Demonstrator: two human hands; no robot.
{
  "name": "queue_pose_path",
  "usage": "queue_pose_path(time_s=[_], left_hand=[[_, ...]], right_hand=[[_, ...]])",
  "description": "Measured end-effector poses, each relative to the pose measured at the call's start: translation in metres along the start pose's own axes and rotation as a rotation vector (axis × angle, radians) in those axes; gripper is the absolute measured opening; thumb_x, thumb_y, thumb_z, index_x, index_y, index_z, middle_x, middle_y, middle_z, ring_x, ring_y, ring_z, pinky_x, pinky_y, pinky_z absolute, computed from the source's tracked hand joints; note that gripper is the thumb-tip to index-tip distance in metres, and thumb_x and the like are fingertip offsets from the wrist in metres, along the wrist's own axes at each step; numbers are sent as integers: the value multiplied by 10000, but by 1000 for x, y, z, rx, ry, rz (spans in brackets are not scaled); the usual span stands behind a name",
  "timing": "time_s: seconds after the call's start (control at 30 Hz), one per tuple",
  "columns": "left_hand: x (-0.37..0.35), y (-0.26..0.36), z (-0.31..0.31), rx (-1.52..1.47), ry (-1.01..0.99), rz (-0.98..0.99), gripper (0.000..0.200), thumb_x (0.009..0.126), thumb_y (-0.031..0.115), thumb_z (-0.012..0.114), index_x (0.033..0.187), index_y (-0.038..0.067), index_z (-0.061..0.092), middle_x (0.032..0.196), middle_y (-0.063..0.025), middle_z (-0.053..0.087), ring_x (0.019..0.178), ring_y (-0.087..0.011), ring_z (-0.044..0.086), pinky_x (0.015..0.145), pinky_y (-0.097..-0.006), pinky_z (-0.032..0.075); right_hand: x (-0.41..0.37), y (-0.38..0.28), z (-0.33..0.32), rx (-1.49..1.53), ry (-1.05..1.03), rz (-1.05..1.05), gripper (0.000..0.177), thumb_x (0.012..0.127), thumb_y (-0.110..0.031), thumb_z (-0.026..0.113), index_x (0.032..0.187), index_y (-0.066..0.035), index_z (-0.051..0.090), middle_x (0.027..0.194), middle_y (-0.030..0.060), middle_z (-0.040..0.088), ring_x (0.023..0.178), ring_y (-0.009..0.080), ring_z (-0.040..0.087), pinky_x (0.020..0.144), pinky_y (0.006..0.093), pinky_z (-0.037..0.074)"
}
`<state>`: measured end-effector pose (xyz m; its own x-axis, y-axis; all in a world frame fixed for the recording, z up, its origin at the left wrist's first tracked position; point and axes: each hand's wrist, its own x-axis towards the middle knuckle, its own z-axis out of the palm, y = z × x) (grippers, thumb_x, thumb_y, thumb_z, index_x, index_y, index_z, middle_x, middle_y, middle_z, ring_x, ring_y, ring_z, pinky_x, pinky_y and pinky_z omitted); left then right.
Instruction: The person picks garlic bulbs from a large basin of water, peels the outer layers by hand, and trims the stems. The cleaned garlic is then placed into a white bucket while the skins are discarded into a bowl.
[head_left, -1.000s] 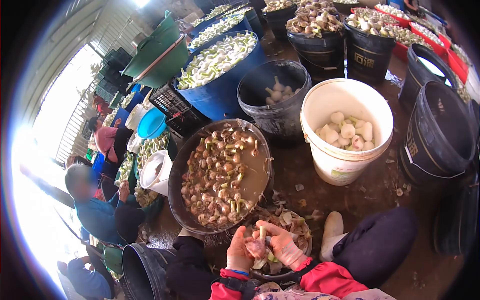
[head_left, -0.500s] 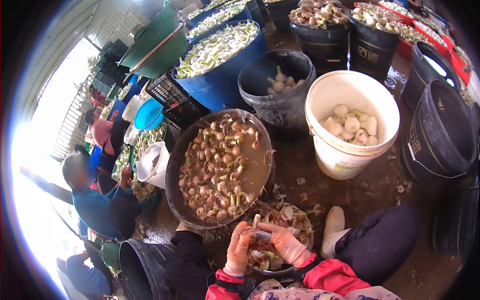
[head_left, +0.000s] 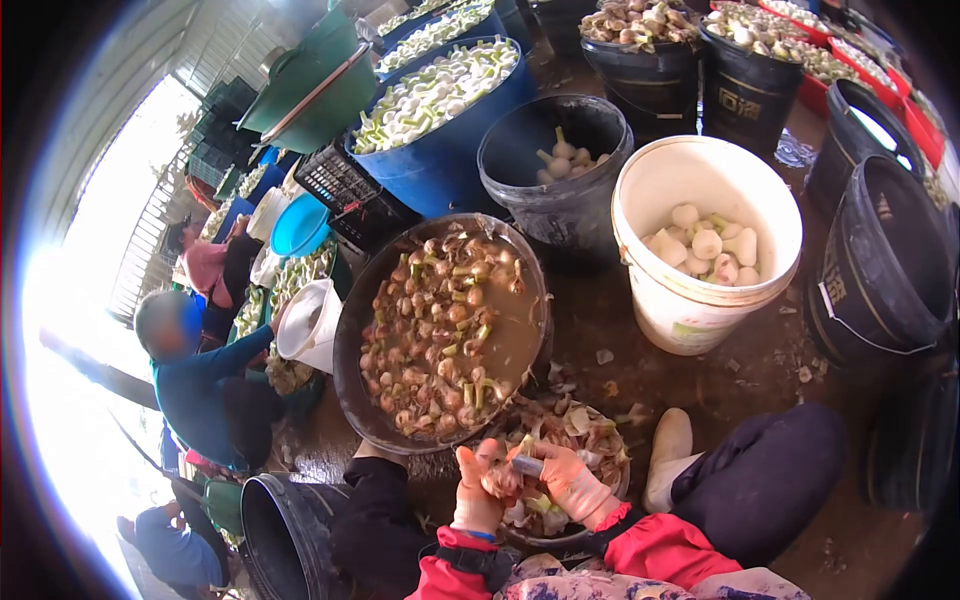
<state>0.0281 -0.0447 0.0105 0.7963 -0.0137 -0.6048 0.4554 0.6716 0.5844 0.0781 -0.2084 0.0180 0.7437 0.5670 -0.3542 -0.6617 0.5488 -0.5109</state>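
Observation:
Over a basin of peelings (head_left: 590, 420) are both my hands, in thin gloves with red sleeves. My left hand (head_left: 478, 492) has its fingers around a garlic bulb (head_left: 502, 480) with loose reddish skin. Closed on a small metal-bladed knife (head_left: 526, 465), my right hand (head_left: 575, 483) holds the blade near the bulb's top. Just beyond is a wide dark tub (head_left: 345, 350) of unpeeled bulbs (head_left: 430, 330) in murky water. Peeled white bulbs (head_left: 706, 243) lie inside a white bucket (head_left: 680, 318) to the right.
A black bucket (head_left: 545, 215) holds a few peeled bulbs. Behind it stands a blue tub (head_left: 430, 165) of garlic. More black buckets (head_left: 880, 260) line the right side. A person in teal (head_left: 205, 385) sits at the left. An empty dark bucket (head_left: 270, 540) is at lower left.
The bulb in my left hand is turned and its loose skin now shows. My left hand has shifted slightly. The person in teal has an arm stretched toward the white container.

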Motion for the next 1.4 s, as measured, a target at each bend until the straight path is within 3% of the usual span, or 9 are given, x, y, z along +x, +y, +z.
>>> queue_pose_path(time_s=[0.03, 0.1, 0.13, 0.37, 0.43, 0.67, 0.8, 0.97, 1.4], left_hand=[[1, -6, 4, 6, -5, -4, 963, 743, 708, 558, 1407, 68, 280, 1098, -60, 563, 757, -148, 583, 543, -259, 446], [-7, -19, 29, 598, 49, 744, 953, 764, 522, 696, 1447, 74, 206, 1125, -82, 556, 805, -144, 577, 694, -279, 484], [-18, -15, 41, 647, -99, 695, 793, 779, 299, 761, 1408, 82, 329, 1110, -70, 538, 878, -135, 562, 786, -280, 470], [-3, -8, 24, 1169, 129, 1124, 430, 873, 199, 668, 1258, 56, 542, 1060, -62, 535, 876, -137, 555, 779, -250, 459], [5, -15, 18, 1040, 176, 1096, 344, 941, 275, 568, 1203, 52, 570, 1000, -48, 561, 783, -103, 551, 670, -218, 457], [13, 18, 31, 374, 344, -104, 549, 908, 611, 413, 827, 112, 627, 568, 7, 534, 398, -94, 402, 372, -234, 271], [8, 28, 42, 597, 301, 13, 609, 878, 666, 415, 862, 91, 615, 587, 7, 556, 396, -95, 431, 364, -239, 296], [5, -16, 33, 1401, 169, 1049, 992, 711, 687, 618, 1333, -39, 353, 1240, -183, 429, 1091, -248, 498, 880, -318, 446], [-5, 36, 41, 288, -239, 18, 606, 657, 318, 839, 1110, 34, 555, 854, -81, 630, 568, -130, 563, 447, -218, 415]], right_hand=[[2, 3, -4, 4, 3, -7, 162, 841, -207, 641, 906, -60, 664, 751, -18, 584, 671, 64, 511, 586, 226, 391], [7, 5, -12, 17, 205, -64, 146, 834, -194, 630, 888, -62, 659, 728, -16, 564, 641, 72, 480, 579, 224, 365], [4, 2, -13, -41, 229, -53, 146, 837, -189, 620, 882, -55, 657, 718, -14, 558, 649, 75, 487, 585, 225, 372], [1, 2, -4, 43, 163, 89, 210, 841, -127, 683, 1014, -11, 655, 891, 8, 644, 805, 88, 596, 703, 215, 470], [1, 3, 1, 59, 148, 79, 199, 815, -39, 660, 1009, 2, 664, 914, 23, 654, 835, 108, 610, 757, 229, 476], [-1, 5, -2, -567, -4, -276, 210, 772, 27, 594, 955, -19, 686, 880, 38, 660, 829, 118, 595, 748, 250, 468], [1, 10, 1, -237, 140, -179, 153, 807, -70, 671, 945, -4, 680, 894, 29, 653, 824, 113, 600, 725, 255, 481], [3, 0, -2, 141, 274, 5, 163, 807, -75, 682, 944, 13, 678, 927, 30, 660, 826, 94, 602, 756, 238, 485], [-19, -17, 6, -78, -155, -10, 204, 852, -97, 626, 1023, 10, 659, 848, 29, 652, 719, 95, 602, 625, 228, 476]])
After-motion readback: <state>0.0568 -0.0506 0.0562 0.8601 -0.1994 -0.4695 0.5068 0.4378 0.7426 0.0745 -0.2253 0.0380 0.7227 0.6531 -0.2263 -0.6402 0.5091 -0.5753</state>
